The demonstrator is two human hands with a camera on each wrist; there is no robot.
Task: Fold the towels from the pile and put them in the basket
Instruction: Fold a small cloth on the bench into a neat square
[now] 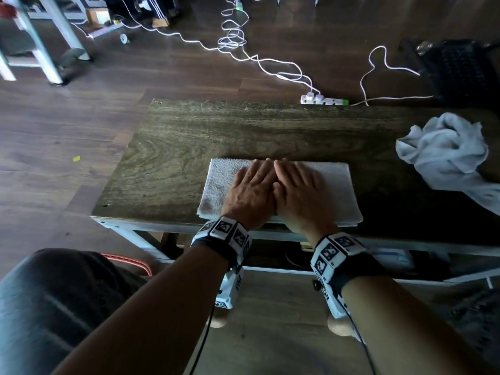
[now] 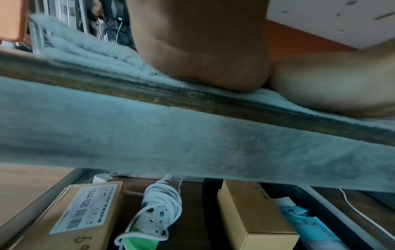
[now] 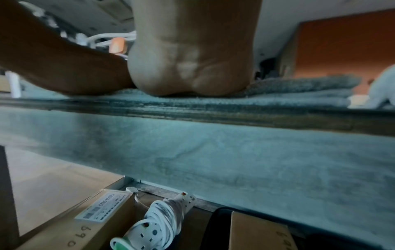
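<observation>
Covering the folded towel's [image 1: 335,185] middle, both flat hands hide it.

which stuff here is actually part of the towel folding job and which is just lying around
Part of the job:
folded towel, pressed flat under the left hand and right hand
crumpled towel
table

Lying about:
power strip and white cables on the floor
cardboard boxes under the table

wooden table [image 1: 173,136] bears folded towel [image 1: 335,190], crumpled towel [image 1: 443,147].
</observation>
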